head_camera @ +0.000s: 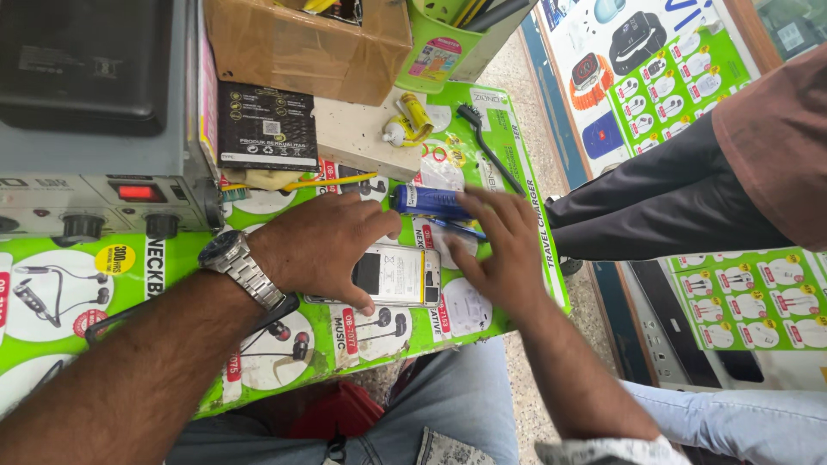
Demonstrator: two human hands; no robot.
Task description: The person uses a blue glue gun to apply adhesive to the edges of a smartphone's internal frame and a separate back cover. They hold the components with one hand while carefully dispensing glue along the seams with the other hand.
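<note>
my left hand [323, 250] lies flat, fingers spread, over the left part of an opened phone [398, 275] that sits back-off on the green worktop [517, 172], near its front edge. the grip is not pinching anything; the palm and fingertips just press down on the phone's frame. a steel wristwatch [237, 263] sits on that wrist. my right hand [504, 254] is spread open too, resting at the phone's right end, its fingers reaching toward a blue cylinder [429, 201] that lies on its side just behind the phone. i cannot tell whether the fingertips touch it. a thin blue pen-like tool [457, 227] lies under those fingers. further back i see a black brush [487, 146], a yellow tube [416, 114] on a white block [362, 138], a cardboard box [306, 43], a green holder [439, 47] and, at far left, a grey power unit [95, 164] with a red switch. another person's dark sleeve [663, 207] is off to the right.
</note>
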